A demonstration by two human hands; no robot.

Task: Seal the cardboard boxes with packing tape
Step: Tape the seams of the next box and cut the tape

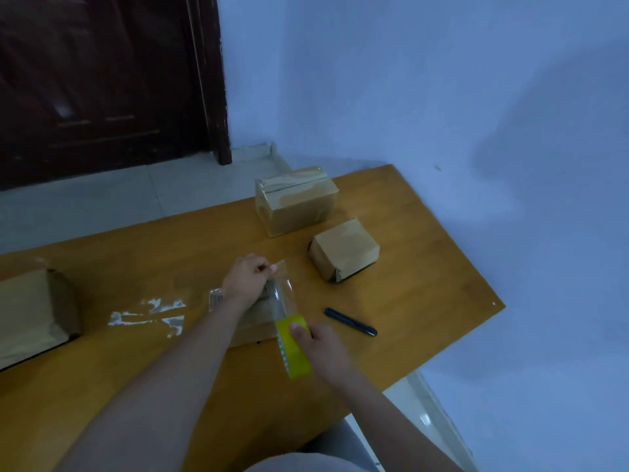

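On the orange-brown wooden table (170,253), the right hand (323,349) grips a yellow roll of clear packing tape (295,349), thumb pressed on the roll's outer face and fingers curled round it, close to the table's near edge. A clear strip of tape (282,294) runs from the roll up to the left hand (246,279), whose thumb and fingertips pinch the strip's free end. The strip stretches over a small brown cardboard box (253,327) that sits under both hands, mostly hidden by the left forearm; whether the tape already touches the box top I cannot tell

A black pen (350,321) lies just right of the roll, toward the table's right edge. Farther back, near the far right corner, stand a larger taped brown cardboard box (296,202) and, just in front of it and apart, a smaller plain brown cardboard box (343,250). At the left edge sits another brown cardboard box (34,311), partly cut off by the frame. Between it and the hands, white scraps of tape residue (146,316) stick to the tabletop
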